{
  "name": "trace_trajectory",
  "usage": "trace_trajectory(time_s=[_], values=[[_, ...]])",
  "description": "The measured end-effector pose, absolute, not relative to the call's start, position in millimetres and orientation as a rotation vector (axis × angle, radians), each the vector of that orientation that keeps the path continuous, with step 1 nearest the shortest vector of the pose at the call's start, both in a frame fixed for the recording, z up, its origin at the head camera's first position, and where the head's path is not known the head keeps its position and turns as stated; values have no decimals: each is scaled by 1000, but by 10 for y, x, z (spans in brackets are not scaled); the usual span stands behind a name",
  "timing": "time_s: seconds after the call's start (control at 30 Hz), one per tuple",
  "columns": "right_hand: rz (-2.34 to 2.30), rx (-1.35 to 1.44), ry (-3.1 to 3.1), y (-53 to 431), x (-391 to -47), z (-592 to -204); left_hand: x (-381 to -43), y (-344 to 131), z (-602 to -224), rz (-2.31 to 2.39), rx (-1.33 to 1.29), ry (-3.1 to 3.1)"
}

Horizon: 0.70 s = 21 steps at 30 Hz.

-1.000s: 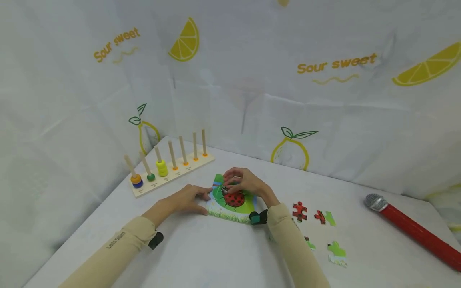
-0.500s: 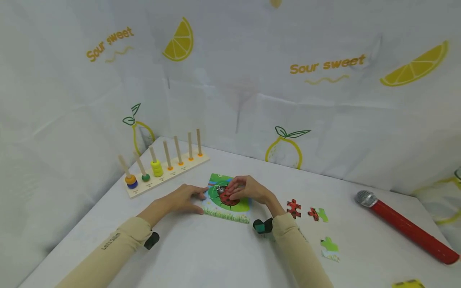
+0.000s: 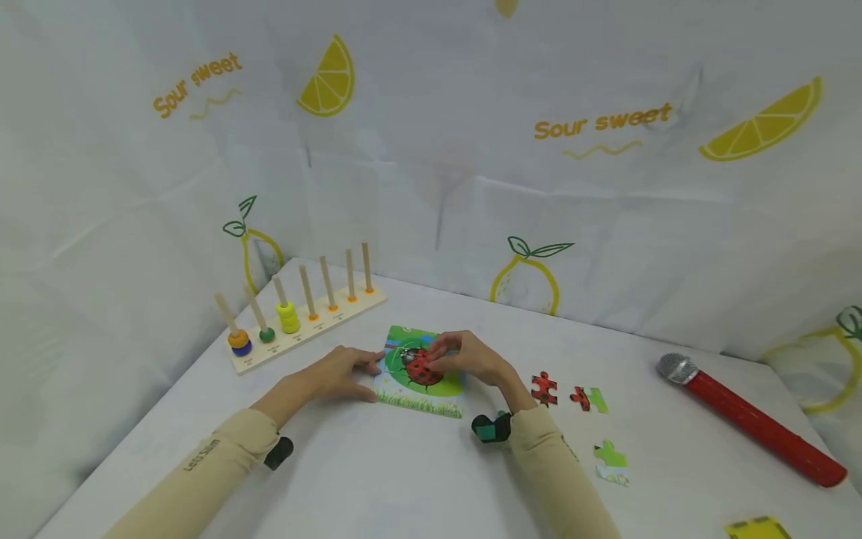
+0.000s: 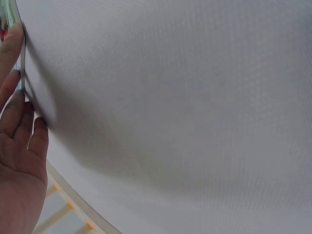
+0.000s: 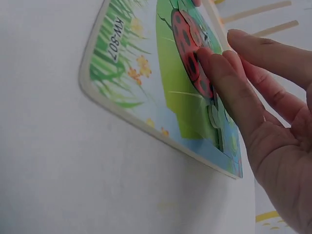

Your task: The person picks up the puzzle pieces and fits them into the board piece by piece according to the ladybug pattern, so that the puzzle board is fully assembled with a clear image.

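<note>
A flat ladybug jigsaw board [image 3: 417,406] lies on the white table, with the red spotted ladybug [image 3: 419,370] in its middle. My left hand [image 3: 337,374] rests at the board's left edge; in the left wrist view its fairly straight fingers [image 4: 12,114] touch that edge. Over the ladybug's right side is my right hand [image 3: 474,357]. The right wrist view shows its thumb and fingers [image 5: 229,90] reaching down onto the picture, where some pieces sit slightly raised. Whether a piece is between those fingers is hard to see, but none is lifted off the board.
Right of the board lie loose jigsaw pieces: a red one [image 3: 544,388], a red-and-green one [image 3: 595,400] and a green one [image 3: 611,455]. A red toy microphone [image 3: 754,423] lies farther right. A pegged counting stand [image 3: 310,337] with beads stands back left; something yellow [image 3: 759,528] shows at bottom right.
The right hand has shifted from the ladybug's head towards its right side, uncovering the board's upper left. The left hand stays at the edge. The whole view has turned slightly right.
</note>
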State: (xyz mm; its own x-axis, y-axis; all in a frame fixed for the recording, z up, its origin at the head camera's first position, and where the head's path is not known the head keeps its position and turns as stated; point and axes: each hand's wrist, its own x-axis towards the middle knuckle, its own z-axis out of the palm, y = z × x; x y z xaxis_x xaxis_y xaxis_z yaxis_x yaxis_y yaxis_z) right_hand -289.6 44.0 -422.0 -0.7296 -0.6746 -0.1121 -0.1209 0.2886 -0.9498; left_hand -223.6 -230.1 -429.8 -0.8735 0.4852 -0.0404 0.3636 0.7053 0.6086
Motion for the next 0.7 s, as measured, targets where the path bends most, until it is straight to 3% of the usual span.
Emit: trace_trajectory(time_s=[0.7], values=[[-1607,-550,1933,613,-2788,-4173,-2220,-2303,-4286,884,729,2738]])
